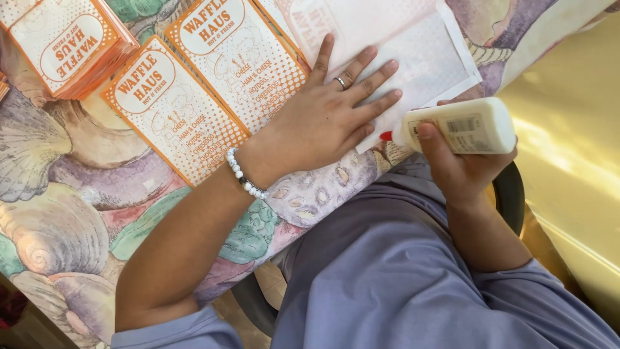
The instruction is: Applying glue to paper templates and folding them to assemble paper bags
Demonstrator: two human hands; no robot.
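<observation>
My left hand (329, 110) lies flat, fingers spread, on a white sheet of paper (420, 58) turned blank side up on the table. It wears a ring and a white bead bracelet. My right hand (462, 171) grips a white glue bottle (462, 126) held sideways, its red tip (385, 136) pointing at the near edge of the sheet. Two orange-and-white printed paper bags (213, 77) lie flat side by side just left of my left hand.
A stack of the same orange-and-white bags (68, 45) sits at the top left. The tablecloth (71, 194) has a seashell pattern. A dark chair edge (510, 194) shows by my lap, and a yellow floor (575, 148) lies to the right.
</observation>
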